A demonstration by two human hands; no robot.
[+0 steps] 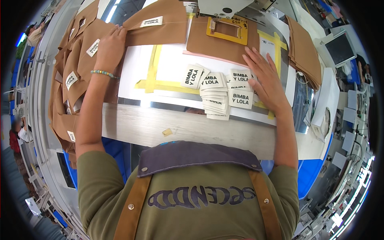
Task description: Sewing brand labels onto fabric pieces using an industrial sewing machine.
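Note:
My left hand [111, 47], a beaded bracelet at its wrist, is closed on the edge of a brown fabric piece [170, 34] with a white label sewn on it. The thumb side of that grip is hidden. Flat and with fingers spread, my right hand [265, 80] lies over the lower right edge of a brown fabric panel [198, 40]. A yellow rectangular clamp frame [243, 37] sits on this panel under the sewing machine head [224, 8]. Beside my right hand are stacks of white printed labels [214, 90], spread in overlapping piles.
Labelled brown pieces [76, 66] hang in a heap over the table's left side. More brown panels [302, 48] are stacked at the right, near a small screen [340, 48]. Yellow tape [154, 66] marks the white work surface. A tape scrap [167, 131] lies near the front edge.

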